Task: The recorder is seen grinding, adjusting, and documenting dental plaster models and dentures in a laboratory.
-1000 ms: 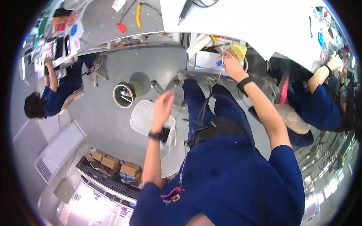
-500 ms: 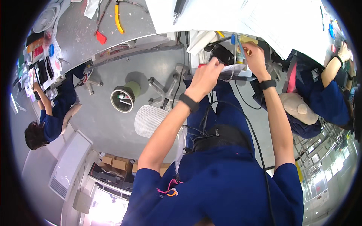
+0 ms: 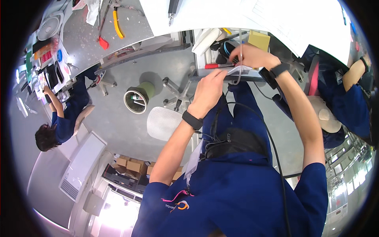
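An open drawer (image 3: 200, 72) full of small things sits under the table edge, with both my hands at it. My left hand (image 3: 208, 90) is closed at the drawer's front, its fingertips pinched against a whitish, translucent piece (image 3: 240, 71) whose kind is unclear. My right hand (image 3: 258, 58) reaches inside with curled fingers beside a black item with a blue edge (image 3: 227, 48); whatever they grip is hidden. A red marker (image 3: 214, 66) lies between the hands. Behind my right hand is a yellow sticky-note pad (image 3: 259, 40). A clear tube (image 3: 240, 41) hangs down in front of the drawer.
White paper (image 3: 225, 14) covers the table above the drawer, with a dark pen-like tool (image 3: 172, 12) on it. Yellow-handled pliers (image 3: 117, 24) lie farther left. On the floor stand a green bin (image 3: 136, 99) and a white chair (image 3: 164, 123). Co-workers sit at both sides.
My right hand has moved left and deeper into the drawer, uncovering the yellow pad. My left hand has drawn back slightly toward me, leaving the red marker in view.
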`<state>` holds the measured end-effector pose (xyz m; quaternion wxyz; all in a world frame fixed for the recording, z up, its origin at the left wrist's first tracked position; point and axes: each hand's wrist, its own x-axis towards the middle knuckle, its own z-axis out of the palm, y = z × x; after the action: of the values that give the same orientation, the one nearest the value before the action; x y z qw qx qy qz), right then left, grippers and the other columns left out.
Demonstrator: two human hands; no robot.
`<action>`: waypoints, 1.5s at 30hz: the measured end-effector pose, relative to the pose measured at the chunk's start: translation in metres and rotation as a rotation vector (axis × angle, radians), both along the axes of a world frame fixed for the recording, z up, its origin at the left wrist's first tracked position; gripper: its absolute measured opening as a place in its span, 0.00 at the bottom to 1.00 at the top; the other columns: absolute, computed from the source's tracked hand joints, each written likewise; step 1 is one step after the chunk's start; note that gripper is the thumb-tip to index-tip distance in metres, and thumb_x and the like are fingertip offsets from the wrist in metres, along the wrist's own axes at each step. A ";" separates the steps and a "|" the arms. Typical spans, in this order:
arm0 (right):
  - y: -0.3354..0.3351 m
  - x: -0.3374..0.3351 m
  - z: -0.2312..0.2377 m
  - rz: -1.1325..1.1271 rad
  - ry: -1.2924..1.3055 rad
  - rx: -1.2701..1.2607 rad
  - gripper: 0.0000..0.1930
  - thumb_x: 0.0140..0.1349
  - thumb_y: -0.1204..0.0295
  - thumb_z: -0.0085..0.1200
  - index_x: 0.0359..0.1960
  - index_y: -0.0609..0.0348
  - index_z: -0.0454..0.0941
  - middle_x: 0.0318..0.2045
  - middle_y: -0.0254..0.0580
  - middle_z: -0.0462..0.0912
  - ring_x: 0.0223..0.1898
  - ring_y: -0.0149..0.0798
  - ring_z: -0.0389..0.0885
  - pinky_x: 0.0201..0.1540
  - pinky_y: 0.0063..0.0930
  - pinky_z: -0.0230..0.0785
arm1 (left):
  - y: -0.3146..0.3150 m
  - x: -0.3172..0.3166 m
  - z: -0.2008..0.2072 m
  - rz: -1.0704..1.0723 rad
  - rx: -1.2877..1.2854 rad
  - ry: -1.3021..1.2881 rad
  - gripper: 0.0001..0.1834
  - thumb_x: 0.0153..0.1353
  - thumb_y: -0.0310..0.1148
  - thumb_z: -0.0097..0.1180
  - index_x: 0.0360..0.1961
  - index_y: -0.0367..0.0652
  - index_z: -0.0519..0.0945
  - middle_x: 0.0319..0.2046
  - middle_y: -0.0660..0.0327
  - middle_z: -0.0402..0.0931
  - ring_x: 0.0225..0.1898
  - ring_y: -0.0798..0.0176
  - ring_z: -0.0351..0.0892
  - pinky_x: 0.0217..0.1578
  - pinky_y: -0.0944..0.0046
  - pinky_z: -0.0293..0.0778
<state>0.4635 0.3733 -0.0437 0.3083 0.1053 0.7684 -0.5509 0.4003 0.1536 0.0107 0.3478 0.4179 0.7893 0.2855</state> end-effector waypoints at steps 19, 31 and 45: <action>0.010 0.043 0.013 -0.723 0.033 -0.194 0.13 0.57 0.67 0.60 0.40 0.61 0.77 0.17 0.26 0.68 0.19 0.20 0.61 0.19 0.17 0.50 | 0.023 0.000 -0.024 0.251 0.056 -0.069 0.14 0.59 0.23 0.49 0.47 0.32 0.75 0.44 0.46 0.74 0.45 0.41 0.74 0.46 0.53 0.70; -0.019 0.078 0.106 -1.173 0.091 -0.339 0.09 0.60 0.70 0.58 0.38 0.60 0.77 0.22 0.21 0.73 0.22 0.15 0.60 0.23 0.12 0.50 | 0.076 0.060 0.051 0.569 0.371 -0.800 0.31 0.49 0.21 0.65 0.57 0.34 0.70 0.48 0.55 0.73 0.40 0.61 0.80 0.38 0.66 0.80; 0.000 0.090 0.141 -1.169 0.320 -0.174 0.16 0.71 0.63 0.40 0.44 0.63 0.77 0.21 0.23 0.71 0.20 0.15 0.59 0.22 0.11 0.48 | 0.055 0.063 0.087 0.278 0.059 -0.795 0.15 0.64 0.27 0.52 0.51 0.33 0.76 0.37 0.62 0.76 0.34 0.70 0.74 0.37 0.70 0.73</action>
<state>0.5533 0.3735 0.0969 -0.1566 0.3999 0.5724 -0.6986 0.4631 0.2089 0.0981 0.5712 0.1745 0.6340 0.4912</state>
